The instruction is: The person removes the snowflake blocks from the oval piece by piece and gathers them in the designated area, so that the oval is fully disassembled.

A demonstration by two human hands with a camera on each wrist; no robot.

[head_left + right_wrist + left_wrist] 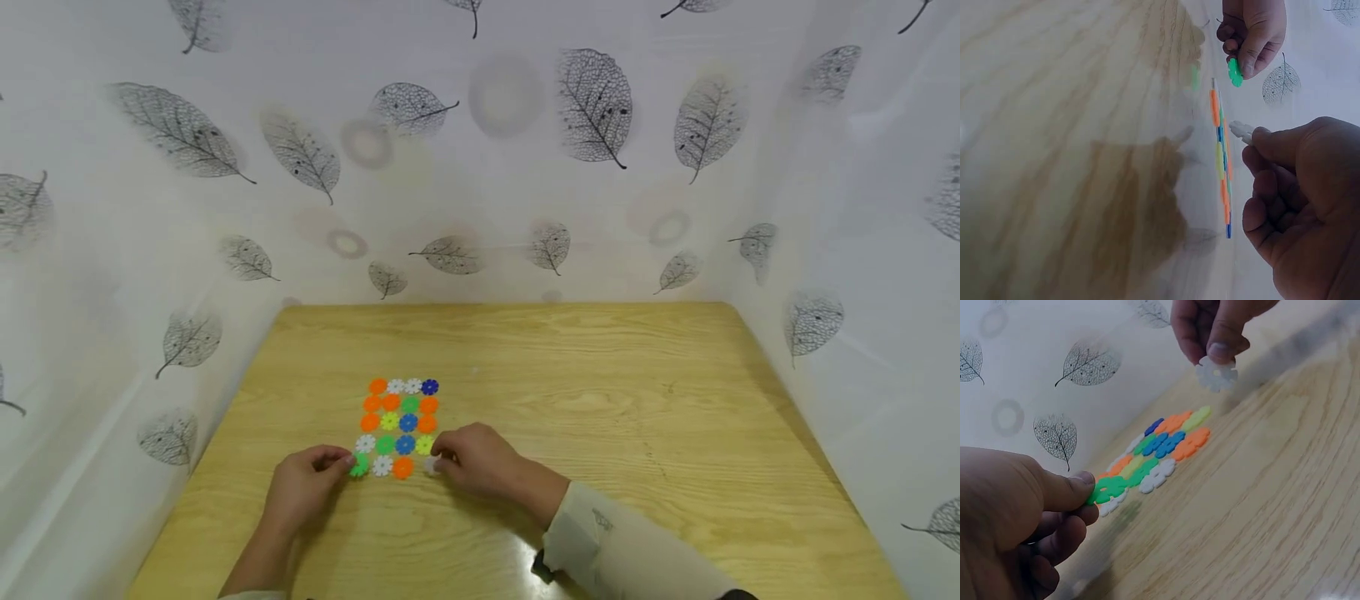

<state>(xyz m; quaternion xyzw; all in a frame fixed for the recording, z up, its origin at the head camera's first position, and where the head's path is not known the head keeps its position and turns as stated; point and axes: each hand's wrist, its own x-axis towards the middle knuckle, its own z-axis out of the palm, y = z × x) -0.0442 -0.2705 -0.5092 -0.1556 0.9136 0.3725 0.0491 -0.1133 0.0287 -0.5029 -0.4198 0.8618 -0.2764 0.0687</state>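
My left hand (pixel 303 487) pinches a green flower-shaped plastic disc (pixel 1109 489) between thumb and fingers, at the near left corner of a block of similar discs. In the right wrist view this green disc (pixel 1235 72) is held above the table. My right hand (pixel 480 460) pinches a white notched disc (pixel 1216 374), raised off the wood near the block's near right corner. Between the two hands lie a white disc (pixel 382 466) and an orange disc (pixel 402 467). Beyond them, rows of orange, white, green, yellow and blue discs lie flat, a dark blue disc (pixel 430 387) at the far right corner.
The discs lie on a light wood-grain table (pixel 600 375), left of its middle. A white leaf-printed sheet (pixel 510 200) rises behind the table and along both sides. A dark band (pixel 542 567) shows at the right wrist, under a pale sleeve (pixel 622 542).
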